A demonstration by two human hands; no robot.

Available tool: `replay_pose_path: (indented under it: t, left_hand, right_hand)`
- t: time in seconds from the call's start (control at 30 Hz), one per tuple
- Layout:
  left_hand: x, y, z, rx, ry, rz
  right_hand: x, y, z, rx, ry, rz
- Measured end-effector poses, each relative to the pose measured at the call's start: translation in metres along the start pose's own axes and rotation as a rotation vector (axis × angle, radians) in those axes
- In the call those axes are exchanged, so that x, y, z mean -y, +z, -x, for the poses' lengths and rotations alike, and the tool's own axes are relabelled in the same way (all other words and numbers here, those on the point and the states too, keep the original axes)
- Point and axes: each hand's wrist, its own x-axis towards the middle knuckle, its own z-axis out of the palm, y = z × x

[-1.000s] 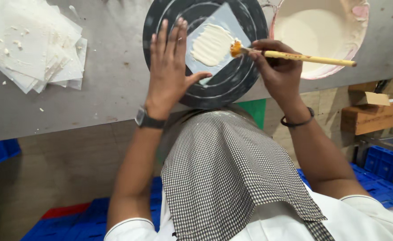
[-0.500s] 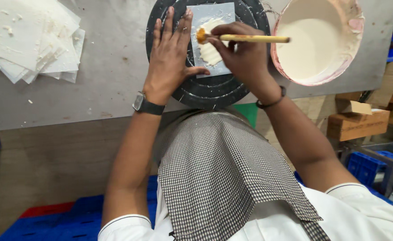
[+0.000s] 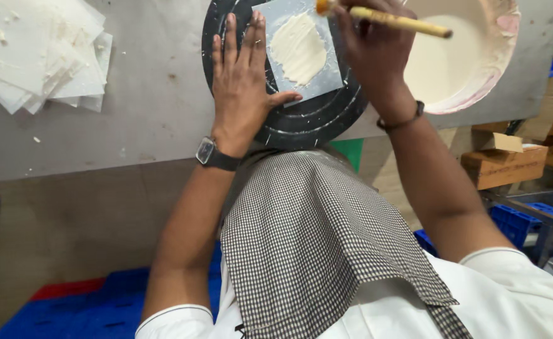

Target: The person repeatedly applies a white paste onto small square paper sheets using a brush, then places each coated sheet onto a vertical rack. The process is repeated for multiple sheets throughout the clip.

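A black round disc (image 3: 314, 119) lies on the grey table (image 3: 151, 107). On it rests a pale square sheet (image 3: 329, 85) with a patch of cream paste (image 3: 298, 49) spread on its middle. My left hand (image 3: 242, 81) lies flat on the disc, fingers apart, touching the sheet's left edge. My right hand (image 3: 373, 50) grips a wooden-handled brush (image 3: 395, 21) whose paste-laden tip sits at the sheet's top edge. The handle points right, over the bowl.
A large pink-rimmed bowl (image 3: 499, 69) of cream paste stands right of the disc. A stack of white square sheets (image 3: 35, 53) lies at the table's left. Cardboard boxes (image 3: 508, 160) and blue crates (image 3: 88, 307) sit below the table. A checked cloth (image 3: 314, 238) hangs down my front.
The brush has swept from the sheet's right side across to its top edge, and the paste patch looks wider. My left hand has stayed flat on the disc.
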Motion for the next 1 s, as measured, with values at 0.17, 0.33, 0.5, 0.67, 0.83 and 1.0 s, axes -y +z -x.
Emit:
replay_pose_path:
  t: [0.17,0.33,0.5,0.67,0.83,1.0]
  left_hand:
    - [-0.002,0.0,0.0,0.003,-0.006,0.021]
    - [-0.001,0.001,0.0,0.018,-0.013,-0.023]
    - [0.0,-0.001,0.004,-0.01,0.012,-0.032]
    - [0.001,-0.002,0.001,-0.002,0.009,-0.013]
    - [0.003,-0.003,-0.003,0.01,0.022,-0.04]
    - [-0.007,-0.011,0.005,-0.016,0.034,-0.153]
  right_hand:
    - [-0.003,0.0,0.012,0.133,-0.014,-0.311]
    - [-0.025,0.001,0.034,0.211,-0.2,-0.085]
    - [-0.009,-0.013,0.022,0.157,0.25,-0.313]
    - [0.015,-0.029,0.012,0.152,0.014,-0.228]
    - [0.002,-0.026,0.017,0.195,-0.081,-0.306]
    - [-0.011,-0.033,0.019,0.116,0.095,-0.46]
